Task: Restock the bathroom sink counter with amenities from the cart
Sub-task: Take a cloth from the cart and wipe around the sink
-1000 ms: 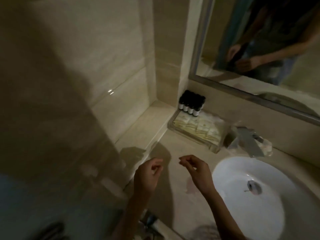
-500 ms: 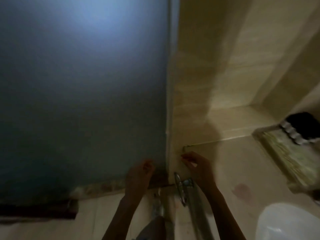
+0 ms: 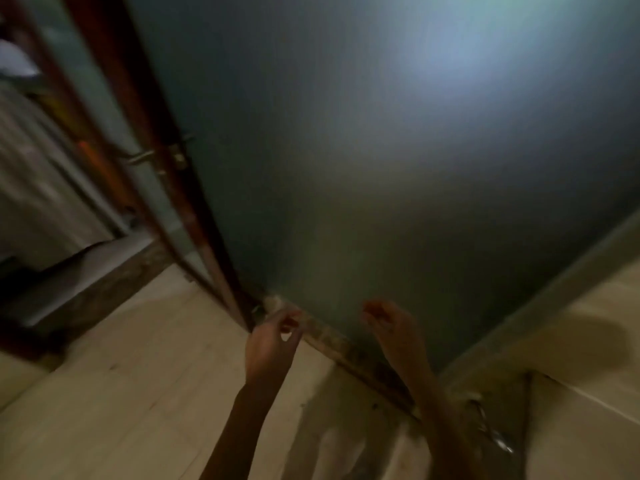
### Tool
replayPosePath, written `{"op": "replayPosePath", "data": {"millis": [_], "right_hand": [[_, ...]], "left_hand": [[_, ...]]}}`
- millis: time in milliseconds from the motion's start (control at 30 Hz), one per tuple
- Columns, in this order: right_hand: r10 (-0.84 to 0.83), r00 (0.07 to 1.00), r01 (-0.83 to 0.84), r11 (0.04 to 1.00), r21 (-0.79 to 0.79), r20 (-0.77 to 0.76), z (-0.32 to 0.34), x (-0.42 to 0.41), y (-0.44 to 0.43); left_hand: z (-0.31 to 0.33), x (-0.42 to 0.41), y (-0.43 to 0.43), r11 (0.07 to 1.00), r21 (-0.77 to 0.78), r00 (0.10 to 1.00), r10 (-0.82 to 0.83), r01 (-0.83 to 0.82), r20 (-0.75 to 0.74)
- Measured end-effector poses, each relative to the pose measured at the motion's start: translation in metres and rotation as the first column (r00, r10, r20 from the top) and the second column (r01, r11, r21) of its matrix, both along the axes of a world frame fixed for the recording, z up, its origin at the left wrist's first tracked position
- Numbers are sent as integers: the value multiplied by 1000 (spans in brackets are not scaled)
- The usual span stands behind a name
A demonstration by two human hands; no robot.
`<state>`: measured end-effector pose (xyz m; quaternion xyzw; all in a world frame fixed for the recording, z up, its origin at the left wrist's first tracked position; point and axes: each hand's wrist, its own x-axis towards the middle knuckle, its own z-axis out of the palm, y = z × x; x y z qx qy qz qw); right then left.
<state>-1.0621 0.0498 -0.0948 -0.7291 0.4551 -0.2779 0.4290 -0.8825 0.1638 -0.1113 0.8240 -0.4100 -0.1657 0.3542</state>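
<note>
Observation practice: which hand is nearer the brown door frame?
The left hand, by the door frame at its foot; the right hand is over the frosted glass.

Frosted glass panel (image 3: 363, 150), brown door frame (image 3: 145, 161), beige tiled floor (image 3: 121, 393).

Pale beige floor (image 3: 138, 393), dark threshold strip (image 3: 349, 355) along its edge

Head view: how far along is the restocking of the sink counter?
Done: can't tell, as the counter is out of view. In hand: nothing. The left hand and right hand look empty, fingers loosely curled, before a frosted glass panel. Left: probably fetching amenities, since the view faces the wooden door frame and floor. No cart shows.
</note>
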Motion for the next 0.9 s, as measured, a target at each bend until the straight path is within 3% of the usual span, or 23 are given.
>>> {"op": "replayPosePath", "data": {"millis": [167, 267, 333, 433, 667, 900], "right_hand": [[296, 955, -296, 955, 1, -23, 19, 107, 53], [305, 948, -315, 941, 126, 92, 27, 162, 92], [360, 929, -370, 911, 183, 87, 28, 197, 113], [487, 873, -486, 868, 106, 15, 24, 242, 137], [632, 774, -632, 775, -17, 40, 31, 321, 200], [683, 729, -681, 731, -50, 51, 23, 386, 212]], "left_hand": [[15, 76, 85, 971, 0, 971, 237, -237, -5], [23, 115, 130, 948, -30, 949, 316, -316, -11], [28, 140, 156, 931, -38, 932, 363, -363, -7], [31, 171, 192, 908, -43, 909, 417, -416, 1], [26, 225, 263, 833, -40, 834, 552, -551, 16], [15, 267, 283, 784, -31, 784, 621, -620, 14]]}}
